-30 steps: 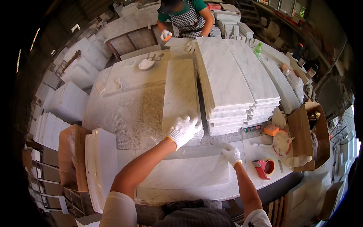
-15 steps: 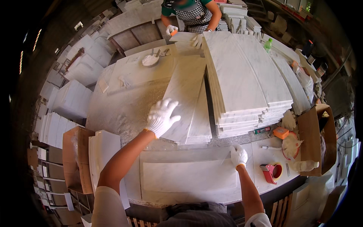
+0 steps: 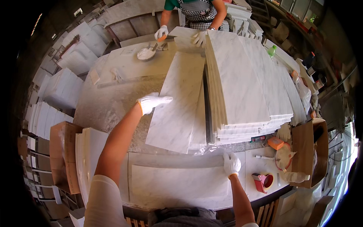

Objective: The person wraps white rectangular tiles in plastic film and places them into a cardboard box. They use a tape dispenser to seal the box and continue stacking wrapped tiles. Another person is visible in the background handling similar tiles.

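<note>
My left hand [image 3: 154, 103], in a white knit glove, reaches over the left edge of a long grey-veined marble slab [image 3: 176, 102]. Its fingers lie stretched out on the slab's top; the thumb is hidden. That slab rests at a slight angle on other slabs. Nearer to me, a marble slab [image 3: 179, 181] lies flat on the bench, with a thin translucent sheet [image 3: 177, 159] along its far side. My gloved right hand [image 3: 231, 165] is closed at the right end of this sheet, its fingertips seeming to pinch it.
A tall slab stack [image 3: 245, 79] stands right of centre. Across the bench, a co-worker's gloved hand [image 3: 162, 32] holds an orange-handled scraper over a bowl of white paste [image 3: 146, 54]. Right: a red tape dispenser [image 3: 261, 182], plastic bottle [image 3: 297, 176], cardboard box [image 3: 302, 151].
My left hand has come down from above the slab, spread fingers drawing together at its left edge. My right hand stays by the sheet. The co-worker's scraper hand has moved to the paste bowl.
</note>
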Demonstrator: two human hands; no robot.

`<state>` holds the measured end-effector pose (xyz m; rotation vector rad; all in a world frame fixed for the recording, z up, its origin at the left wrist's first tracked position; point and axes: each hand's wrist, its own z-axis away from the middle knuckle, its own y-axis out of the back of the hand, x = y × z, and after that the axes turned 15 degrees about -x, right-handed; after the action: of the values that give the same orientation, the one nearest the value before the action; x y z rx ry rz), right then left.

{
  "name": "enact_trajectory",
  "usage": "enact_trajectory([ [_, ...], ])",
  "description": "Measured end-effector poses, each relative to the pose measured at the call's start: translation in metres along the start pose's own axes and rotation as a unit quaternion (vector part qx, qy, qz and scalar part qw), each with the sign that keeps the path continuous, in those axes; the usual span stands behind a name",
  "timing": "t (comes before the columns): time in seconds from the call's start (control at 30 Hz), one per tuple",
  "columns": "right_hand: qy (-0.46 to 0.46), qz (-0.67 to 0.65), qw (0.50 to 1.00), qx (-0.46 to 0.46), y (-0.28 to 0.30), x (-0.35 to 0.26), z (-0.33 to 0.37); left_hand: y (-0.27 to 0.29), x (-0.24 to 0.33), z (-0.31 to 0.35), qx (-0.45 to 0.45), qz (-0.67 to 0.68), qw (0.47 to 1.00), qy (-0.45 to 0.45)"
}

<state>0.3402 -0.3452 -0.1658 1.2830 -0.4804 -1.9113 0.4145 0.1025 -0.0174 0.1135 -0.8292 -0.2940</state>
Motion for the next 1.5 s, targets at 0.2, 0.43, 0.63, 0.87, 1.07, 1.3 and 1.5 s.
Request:
enact_trajectory([
  [0.2,0.004,-0.009,1.0,-0.003,-0.004,0.007,-0.004,-0.015,0.003,0.027,-0.034,0.077,0.978,-0.189],
  [0.43,0.015,0.004,1.0,-0.006,-0.003,0.004,-0.002,-0.049,-0.031,0.116,0.078,0.172,0.962,-0.2],
  [0.63,-0.013,0.023,0.999,-0.035,0.0,0.007,-0.005,-0.054,-0.105,0.259,0.231,0.105,0.967,-0.006],
  [0.87,0.027,0.005,0.998,-0.057,0.006,0.009,-0.006,-0.076,-0.149,0.355,0.012,0.026,0.997,0.072],
  [1.07,0.042,-0.038,0.98,-0.189,0.022,0.029,-0.032,-0.122,-0.126,0.267,-0.248,-0.221,0.941,0.059],
  [1.3,0.001,-0.074,0.973,-0.219,0.032,0.009,-0.021,-0.16,-0.117,0.15,-0.42,-0.217,0.88,0.049],
  [1.5,0.002,-0.052,0.976,-0.211,0.036,0.008,-0.019,-0.162,-0.119,0.096,-0.451,-0.172,0.872,0.079],
])
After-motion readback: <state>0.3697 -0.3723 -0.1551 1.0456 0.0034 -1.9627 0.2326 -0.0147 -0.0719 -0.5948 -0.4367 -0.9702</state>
